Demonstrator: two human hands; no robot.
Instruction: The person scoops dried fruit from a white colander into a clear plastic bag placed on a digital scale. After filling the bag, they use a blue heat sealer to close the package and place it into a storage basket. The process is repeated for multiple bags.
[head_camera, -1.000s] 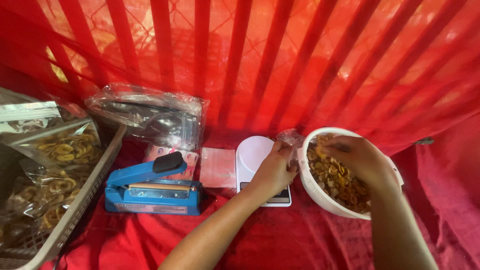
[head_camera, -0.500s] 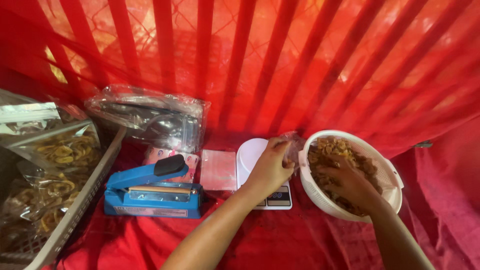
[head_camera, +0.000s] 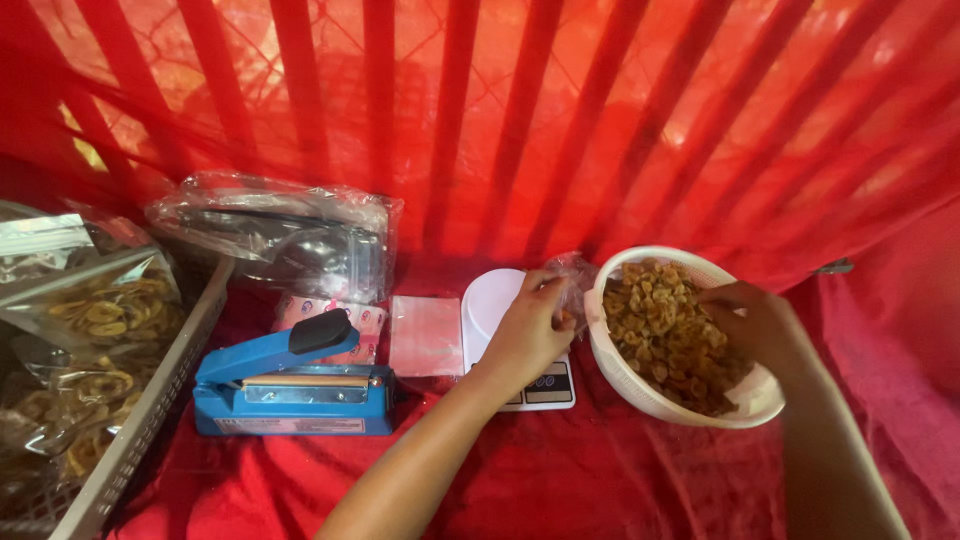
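Banana chips (head_camera: 660, 320) in white basket (head_camera: 690, 405), scale (head_camera: 505, 340), blue sealer (head_camera: 290, 385)

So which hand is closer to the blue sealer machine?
The left hand. It holds a small clear bag over the white scale, just right of the blue sealer machine. The right hand is farther away, in the white bowl of chips.

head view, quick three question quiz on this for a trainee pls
1. True or false: the right hand is in the white plastic basket of fried chips.
2. What does the left hand hold over the white digital scale?
3. The blue heat sealer lies: A) left of the scale, B) right of the basket.

Key:
1. True
2. A small clear plastic bag
3. A
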